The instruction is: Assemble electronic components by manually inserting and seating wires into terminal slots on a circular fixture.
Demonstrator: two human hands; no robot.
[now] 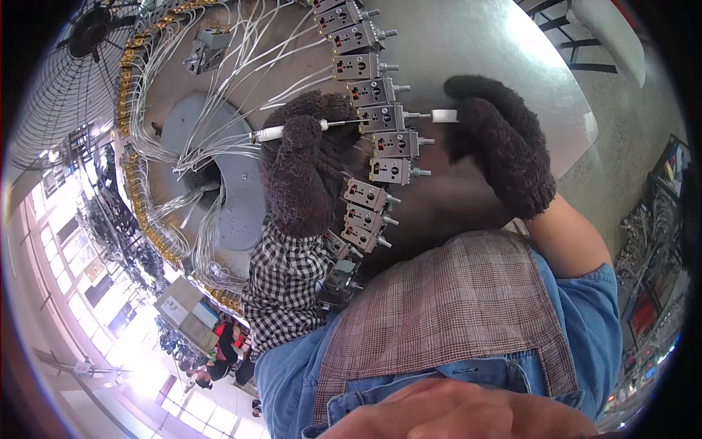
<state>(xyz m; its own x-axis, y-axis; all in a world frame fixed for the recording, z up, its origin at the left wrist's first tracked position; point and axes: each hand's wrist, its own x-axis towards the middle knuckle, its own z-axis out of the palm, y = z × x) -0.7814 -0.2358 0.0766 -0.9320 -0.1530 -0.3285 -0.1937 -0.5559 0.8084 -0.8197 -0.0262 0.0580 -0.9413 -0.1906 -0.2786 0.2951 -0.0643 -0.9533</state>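
Observation:
A curved row of small metal switch boxes [356, 66] with short spindles stands along the near side of the metal table. My left hand [300, 164], in a dark knitted glove, is closed around a screwdriver [270, 134] with a white handle. The screwdriver's thin shaft reaches the left side of one switch box [382, 118]. On that box's right side, a white cylindrical piece [444, 115] lines up with the spindle. My right hand [504, 139], gloved likewise, is closed on the white piece's outer end. Gloves hide the fingertips.
White wires [241, 66] run from the boxes to a grey round hub [238, 168]. Brass-coloured fittings [131, 179] line the table's far left rim. A loose metal box [210, 47] lies near the wires. A large fan [88, 33] stands beyond; people [227, 351] are in the background.

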